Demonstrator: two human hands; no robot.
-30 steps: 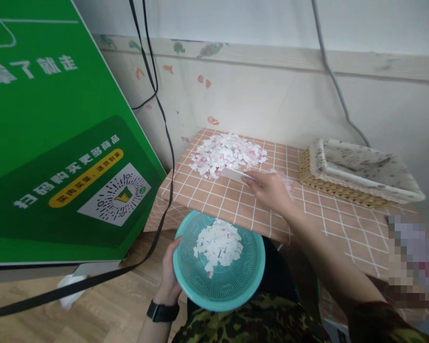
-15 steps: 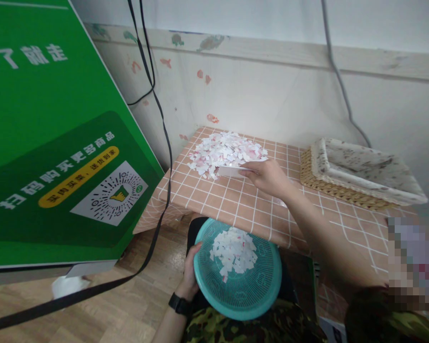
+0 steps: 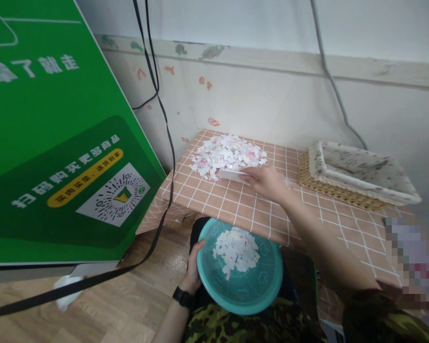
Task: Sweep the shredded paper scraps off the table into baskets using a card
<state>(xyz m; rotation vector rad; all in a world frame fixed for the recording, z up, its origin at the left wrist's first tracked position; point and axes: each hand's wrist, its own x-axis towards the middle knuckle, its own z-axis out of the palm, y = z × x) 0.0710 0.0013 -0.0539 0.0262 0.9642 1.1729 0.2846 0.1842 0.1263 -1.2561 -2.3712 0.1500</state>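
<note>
On the checked tablecloth lies a heap of torn paper scraps (image 3: 227, 153), white with pink bits. My right hand (image 3: 270, 183) grips a flat white card (image 3: 232, 175), its long edge against the near side of the heap. Below the table edge, my left hand (image 3: 195, 267) is closed on the left rim of a round teal plastic basket (image 3: 243, 297), which sits in my lap. A smaller pile of paper scraps (image 3: 236, 250) lies inside the basket. The fingers under the rim are hidden.
A wicker basket (image 3: 343, 190) with a patterned cloth lining stands at the table's right. A large green sign panel (image 3: 57, 119) rises on the left, with a black strap (image 3: 168, 157) hanging before it. The wall (image 3: 264, 105) borders the table's far side.
The view has shifted slightly. My right hand and the card remain beside the heap, with little movement. The left hand still holds the teal basket.
</note>
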